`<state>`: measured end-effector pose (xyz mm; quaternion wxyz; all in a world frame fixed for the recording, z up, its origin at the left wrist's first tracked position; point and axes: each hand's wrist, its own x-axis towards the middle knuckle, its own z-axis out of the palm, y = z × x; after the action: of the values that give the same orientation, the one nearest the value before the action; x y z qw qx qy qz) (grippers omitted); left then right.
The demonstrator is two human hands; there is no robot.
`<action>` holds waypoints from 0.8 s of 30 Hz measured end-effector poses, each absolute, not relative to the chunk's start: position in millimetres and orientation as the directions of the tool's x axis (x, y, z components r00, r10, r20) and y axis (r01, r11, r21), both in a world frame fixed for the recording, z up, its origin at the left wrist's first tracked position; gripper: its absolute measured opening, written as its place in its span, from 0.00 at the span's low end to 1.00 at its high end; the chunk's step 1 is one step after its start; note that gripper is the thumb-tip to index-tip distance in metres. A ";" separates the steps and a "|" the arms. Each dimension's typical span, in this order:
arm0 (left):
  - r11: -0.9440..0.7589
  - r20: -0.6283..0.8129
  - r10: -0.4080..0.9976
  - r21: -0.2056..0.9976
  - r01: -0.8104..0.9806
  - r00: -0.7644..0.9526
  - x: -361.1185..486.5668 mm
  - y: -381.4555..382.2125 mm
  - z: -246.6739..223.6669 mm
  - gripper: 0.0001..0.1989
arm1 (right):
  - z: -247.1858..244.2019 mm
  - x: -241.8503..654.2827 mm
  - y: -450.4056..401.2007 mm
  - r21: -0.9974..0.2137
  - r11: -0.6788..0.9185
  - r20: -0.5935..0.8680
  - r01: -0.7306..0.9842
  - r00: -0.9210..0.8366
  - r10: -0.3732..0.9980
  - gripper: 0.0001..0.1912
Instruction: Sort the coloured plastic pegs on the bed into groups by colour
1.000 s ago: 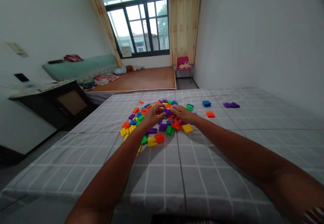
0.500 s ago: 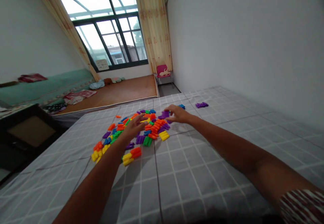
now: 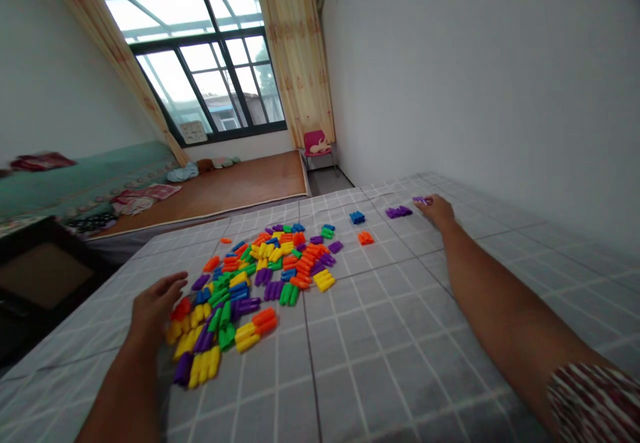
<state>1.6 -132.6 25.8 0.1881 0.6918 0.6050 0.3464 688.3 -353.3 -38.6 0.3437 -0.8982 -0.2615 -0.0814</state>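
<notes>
My right hand (image 3: 436, 212) reaches out to the far right, its fingers closed on a purple plastic block (image 3: 421, 200). Just left of it lies a joined purple block group (image 3: 399, 212) on the grey checked cloth. Beside the left edge of a pile of coloured plastic blocks (image 3: 260, 256) is my left hand (image 3: 157, 303). Its fingers are apart and hold nothing, close to a red-orange block (image 3: 181, 308). Nearer me in the pile lie yellow blocks (image 3: 204, 367) and a purple one (image 3: 183, 368).
A blue block (image 3: 357, 217) and an orange block (image 3: 365, 238) lie between the pile and my right hand. The checked cloth (image 3: 360, 363) covers the bed-like surface, which runs along a white wall (image 3: 475, 83). A dark cabinet (image 3: 45, 276) stands at left.
My right hand has moved from the pile to the far right with a purple block. My left hand has drawn back leftward from above the pile. Blue and orange blocks now show fully.
</notes>
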 end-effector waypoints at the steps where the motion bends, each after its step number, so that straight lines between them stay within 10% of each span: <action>1: -0.169 0.228 0.974 0.740 0.652 -0.006 0.3 -134.1 22.3 0.15 | -40.0 689.1 -354.4 -0.570 -0.628 0.328 0.529 0.848 0.417 0.26; 13: -0.252 0.271 0.958 0.643 0.723 0.094 11.9 -137.2 16.4 0.10 | 9.2 663.9 -346.6 -0.389 -0.522 -0.051 0.759 0.548 0.835 0.24; 19: -0.282 0.299 0.948 0.635 0.720 0.108 5.6 -133.0 9.4 0.10 | -2.5 644.2 -337.5 -0.203 -0.588 -0.027 0.783 0.596 0.802 0.24; 24: -0.261 0.271 0.957 0.632 0.729 0.108 3.0 -133.2 6.6 0.13 | -0.7 662.9 -340.0 -0.294 -0.562 -0.069 0.773 0.570 0.819 0.25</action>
<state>3.0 -133.2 6.6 0.1738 0.7237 0.5824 0.3269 662.9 -340.0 -0.7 0.1162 -0.8783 -0.4531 0.0993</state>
